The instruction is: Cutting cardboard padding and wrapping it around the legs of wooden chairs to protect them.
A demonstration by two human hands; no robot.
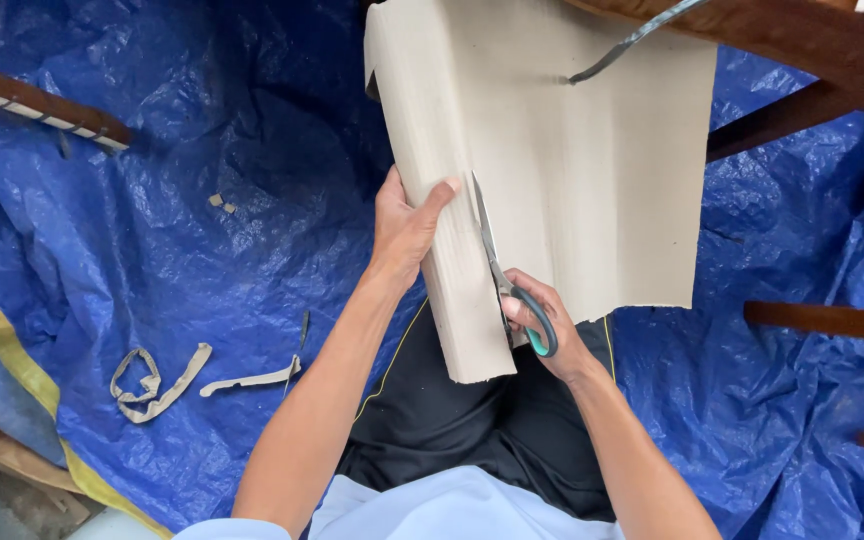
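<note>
Both hands, left (pixel 404 225) gripping cardboard (pixel 552 170), right (pixel 542 325) clamped on scissors (pixel 500 270), above blue tarp (pixel 202 250).

Blue tarp (pixel 202 250) — cardboard strips (pixel 157 380) and small scraps (pixel 222 204) lie on it.

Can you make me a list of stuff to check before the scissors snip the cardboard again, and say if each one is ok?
1. Left hand grips the cut strip of the cardboard sheet: ok.
2. Left thumb sits apart from the blades: not ok, its tip is right beside the blade.
3. Right hand has fingers through the green handles of the scissors: ok.
4. Blades sit inside the cut, pointing away from the body: ok.
5. Sheet's far end is held steady: cannot tell, it runs under a wooden beam.
6. Old cardboard scraps on the blue tarp lie away from the cut: ok.
</note>
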